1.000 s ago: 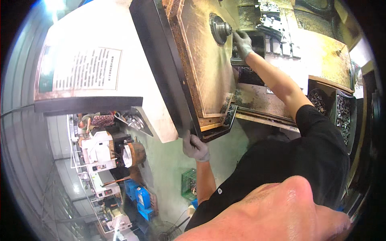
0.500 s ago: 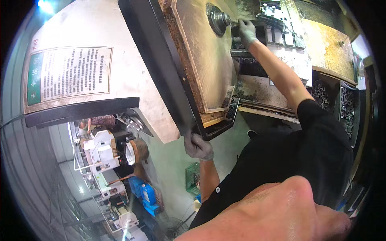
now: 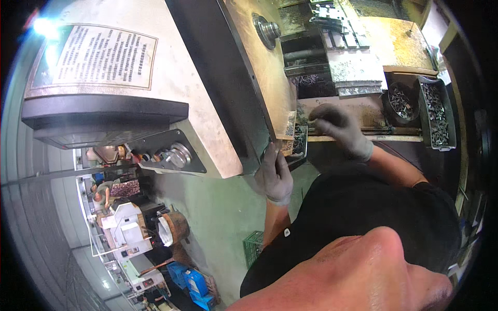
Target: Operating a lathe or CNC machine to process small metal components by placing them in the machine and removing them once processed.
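In a grey glove, my left hand (image 3: 275, 176) lies against the lower corner of the black-edged machine panel (image 3: 228, 88), fingers stretched upward. My right hand (image 3: 343, 130), also gloved, hovers over the machine's front ledge with fingers bent and thumb drawn in. Anything between those fingertips is too small to make out. Between the two hands sits a small tray of metal pieces (image 3: 299, 141), partly covered by the panel. Beyond them, a round metal spindle (image 3: 267, 32) sticks out of the stained machine wall.
A round bin (image 3: 402, 102) and a long grey bin (image 3: 438, 115), both with small metal parts, stand at the right. A slotted metal slide (image 3: 347, 52) lies farther back. A green crate (image 3: 253, 248) and blue boxes (image 3: 194, 285) rest on the floor; a person (image 3: 104, 192) works far left.
My right hand has come back from beside the spindle to the front ledge, its fingers now bent. My left hand's fingers have straightened at the panel corner. The whole view has shifted.
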Demonstrator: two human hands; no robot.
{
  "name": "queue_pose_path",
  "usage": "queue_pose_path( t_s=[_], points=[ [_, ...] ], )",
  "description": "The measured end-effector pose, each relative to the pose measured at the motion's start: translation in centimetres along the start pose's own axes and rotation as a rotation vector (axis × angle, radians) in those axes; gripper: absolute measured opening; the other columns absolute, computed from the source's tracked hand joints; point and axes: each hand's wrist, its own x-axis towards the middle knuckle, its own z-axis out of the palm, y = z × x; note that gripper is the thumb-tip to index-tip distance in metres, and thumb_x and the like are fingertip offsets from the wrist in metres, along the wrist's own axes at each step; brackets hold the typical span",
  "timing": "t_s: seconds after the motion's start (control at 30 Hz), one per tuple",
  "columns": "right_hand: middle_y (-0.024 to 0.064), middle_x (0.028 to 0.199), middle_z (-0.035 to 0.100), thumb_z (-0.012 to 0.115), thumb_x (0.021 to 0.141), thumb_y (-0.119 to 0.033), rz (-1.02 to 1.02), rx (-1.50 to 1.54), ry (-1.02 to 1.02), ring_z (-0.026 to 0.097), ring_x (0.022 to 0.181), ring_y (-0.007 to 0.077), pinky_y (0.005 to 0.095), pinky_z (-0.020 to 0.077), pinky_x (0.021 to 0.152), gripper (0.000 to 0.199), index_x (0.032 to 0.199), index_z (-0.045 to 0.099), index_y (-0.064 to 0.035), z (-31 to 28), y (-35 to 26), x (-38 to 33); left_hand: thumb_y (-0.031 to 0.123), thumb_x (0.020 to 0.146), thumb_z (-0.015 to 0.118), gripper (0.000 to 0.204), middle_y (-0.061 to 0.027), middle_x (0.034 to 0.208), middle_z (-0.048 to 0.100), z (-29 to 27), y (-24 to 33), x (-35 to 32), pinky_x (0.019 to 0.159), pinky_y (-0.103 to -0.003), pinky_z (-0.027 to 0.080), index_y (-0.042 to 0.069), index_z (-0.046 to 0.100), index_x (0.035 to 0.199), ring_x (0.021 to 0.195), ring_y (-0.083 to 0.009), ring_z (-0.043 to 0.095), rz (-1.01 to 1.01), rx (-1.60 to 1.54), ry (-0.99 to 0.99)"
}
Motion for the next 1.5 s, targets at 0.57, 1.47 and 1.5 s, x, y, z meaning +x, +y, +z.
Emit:
queue_pose_path(
  t_s=[0.57, 1.47, 1.5],
  points=[
    [0.0132, 0.099, 0.058, 0.072, 0.076, -0.010, -0.545, -0.483, 0.019, 0.060, 0.088, 0.0273, 0.0348, 0.0484, 0.074, 0.031, 0.104, 0.061, -0.0033, 5.3, -3.7, 1.0, -0.005, 0.077, 0.062, 0.051, -0.0196, 0.091, 0.068, 0.0, -0.5, -0.8, 0.065, -0.037, 0.055, -0.007, 0.049, 0.127, 0.073, -0.0315, 0.069, 0.122, -0.071, -0.051],
    [0.0168, 0.096, 0.068, 0.060, 0.084, -0.041, -0.068, -0.618, 0.651, 0.065, 0.091, 0.0345, 0.0407, 0.0500, 0.081, 0.036, 0.102, 0.071, -0.0116, -11.2, 19.7, 38.0, -0.001, 0.080, 0.063, 0.025, -0.0059, 0.072, 0.069, 0.6, 0.4, -2.1, 0.060, -0.030, 0.049, 0.001, 0.059, 0.105, 0.061, -0.0200, 0.064, 0.021, 0.243, 0.062],
    [0.0163, 0.096, 0.068, 0.061, 0.084, -0.042, -0.078, -0.602, 0.659, 0.065, 0.091, 0.0338, 0.0403, 0.0502, 0.080, 0.037, 0.102, 0.071, -0.0115, -11.2, 19.6, 38.0, 0.000, 0.081, 0.063, 0.024, -0.0052, 0.072, 0.069, 0.6, 0.3, -2.2, 0.061, -0.030, 0.049, 0.002, 0.059, 0.105, 0.061, -0.0196, 0.064, 0.027, 0.246, 0.076]
  ],
)
